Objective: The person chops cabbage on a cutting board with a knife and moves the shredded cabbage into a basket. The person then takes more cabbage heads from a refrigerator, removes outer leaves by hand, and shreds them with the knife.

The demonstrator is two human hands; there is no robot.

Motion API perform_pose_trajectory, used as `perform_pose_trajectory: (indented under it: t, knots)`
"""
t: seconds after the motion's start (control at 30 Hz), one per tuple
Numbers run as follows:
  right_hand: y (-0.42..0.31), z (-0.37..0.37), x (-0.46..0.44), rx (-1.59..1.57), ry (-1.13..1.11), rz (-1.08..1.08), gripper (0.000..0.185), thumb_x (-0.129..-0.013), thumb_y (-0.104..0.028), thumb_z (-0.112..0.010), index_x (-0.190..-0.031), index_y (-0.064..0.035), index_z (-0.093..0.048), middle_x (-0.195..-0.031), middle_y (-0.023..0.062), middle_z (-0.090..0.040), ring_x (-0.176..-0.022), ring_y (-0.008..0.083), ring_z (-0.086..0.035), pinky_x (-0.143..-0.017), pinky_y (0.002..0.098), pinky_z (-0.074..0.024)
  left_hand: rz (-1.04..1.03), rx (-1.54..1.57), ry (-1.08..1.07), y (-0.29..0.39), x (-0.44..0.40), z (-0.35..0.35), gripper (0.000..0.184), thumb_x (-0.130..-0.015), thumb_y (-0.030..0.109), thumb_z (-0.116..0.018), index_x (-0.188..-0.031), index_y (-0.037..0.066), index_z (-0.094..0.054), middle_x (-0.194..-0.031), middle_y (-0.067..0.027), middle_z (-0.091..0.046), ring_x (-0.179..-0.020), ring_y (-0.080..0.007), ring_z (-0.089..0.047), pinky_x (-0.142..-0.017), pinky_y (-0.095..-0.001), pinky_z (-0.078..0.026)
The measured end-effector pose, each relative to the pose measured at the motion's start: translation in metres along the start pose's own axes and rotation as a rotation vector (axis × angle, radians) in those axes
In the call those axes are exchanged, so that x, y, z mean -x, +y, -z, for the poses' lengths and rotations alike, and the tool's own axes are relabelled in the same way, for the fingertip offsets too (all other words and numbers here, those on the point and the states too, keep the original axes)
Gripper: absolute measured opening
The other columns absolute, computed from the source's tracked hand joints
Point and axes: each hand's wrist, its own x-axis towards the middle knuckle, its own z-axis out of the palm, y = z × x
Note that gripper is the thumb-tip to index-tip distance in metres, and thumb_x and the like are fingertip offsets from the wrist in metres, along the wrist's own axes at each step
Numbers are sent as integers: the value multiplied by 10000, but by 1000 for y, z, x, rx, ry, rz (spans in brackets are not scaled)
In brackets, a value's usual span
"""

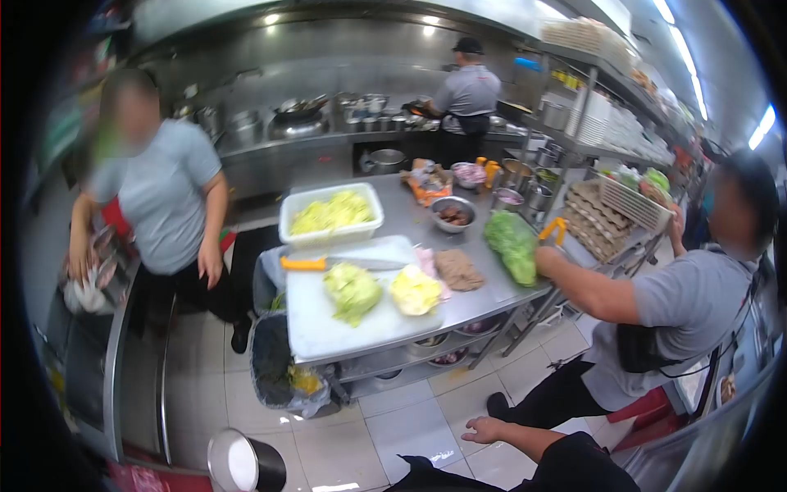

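My right hand (484, 429) hangs over the tiled floor at the bottom, below a black sleeve. It holds nothing, and its fingers look loosely bent and apart. My left hand is out of sight. The nearest work surface is the steel table (402, 205) in front of me. On it a white cutting board (316, 316) bears a yellow-handled knife (344, 264), a pale green lettuce head (352, 293) and a paler cut head (416, 290). Behind the board stands a white tub (287, 225) of chopped yellow-green leaves. A leafy green lettuce (510, 248) lies at the table's right side.
At right a co-worker (664, 328) reaches toward a shelf with egg trays (590, 213). Another person (176, 197) stands left, and one (471, 86) works at the stove. A lined bin (275, 353) stands below the board; a metal pot (266, 463) is on the floor.
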Motion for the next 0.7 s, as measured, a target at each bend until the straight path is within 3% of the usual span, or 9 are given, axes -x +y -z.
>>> perform_pose_trajectory:
  t: [0.17, 0.23, 0.3, 0.37, 0.5, 0.57, 0.63, 0.7]
  knots:
    - [55, 26, 45, -249, 151, -93, 788, -947, -638, -563, -1387, 15, -573, -1364, 246, -617, -1264, 363, -601, -1079, 417, -464, -352, 231, -105, 152, -44, -25, 297, -942, 209, -744, -1167, 41, -646, -1100, -169, -690, -943, -238, -628, -905, -387, -502]
    - [62, 34, 54, -308, 194, -117, 793, -942, -637, -569, -1387, 19, -574, -1361, 241, -621, -1256, 352, -612, -1075, 406, -470, -545, 446, -166, 208, -63, -53, 137, -947, 95, -652, -996, 33, -540, -902, -79, -620, -784, -183, -612, -707, -310, -507]
    - [67, 44, 65, -360, 211, -178, 779, -941, -631, -571, -1380, 12, -583, -1354, 238, -627, -1254, 353, -613, -1075, 406, -472, -592, 529, -286, 283, -61, -70, 176, -869, -19, -663, -1000, 53, -570, -957, -18, -594, -836, -117, -604, -751, -275, -491]
    - [77, 48, 75, -365, 218, -211, 766, -939, -625, -575, -1375, 4, -592, -1344, 236, -635, -1250, 352, -617, -1073, 404, -473, -621, 620, -394, 348, -64, -98, 239, -835, -68, -675, -928, 77, -511, -896, 23, -515, -822, -59, -543, -735, -219, -449]
    - [97, 56, 110, -435, 251, -327, 775, -920, -639, -580, -1364, -5, -607, -1334, 232, -644, -1257, 356, -611, -1085, 407, -463, -768, 580, -582, 447, -88, -161, 247, -804, -70, -721, -929, 62, -555, -937, -1, -571, -833, -99, -568, -750, -233, -463]
    - [102, 50, 131, -519, 276, -442, 788, -909, -650, -583, -1357, -2, -612, -1336, 230, -644, -1262, 364, -606, -1095, 410, -454, -935, 523, -614, 501, -91, -197, 211, -805, -9, -759, -907, 47, -583, -928, -13, -581, -823, -117, -572, -747, -249, -466]
    - [118, 32, 145, -579, 315, -555, 796, -904, -653, -589, -1353, 3, -614, -1338, 227, -645, -1257, 373, -608, -1101, 410, -449, -1005, 380, -663, 550, -95, -241, 208, -804, 59, -790, -893, 41, -603, -880, -15, -574, -799, -123, -566, -730, -265, -461]
    - [133, 3, 156, -620, 327, -636, 796, -901, -655, -595, -1346, 4, -620, -1351, 229, -637, -1277, 378, -593, -1113, 413, -439, -1007, 459, -762, 594, -89, -298, 216, -808, 115, -808, -888, 42, -622, -831, -16, -571, -774, -124, -558, -710, -276, -457]
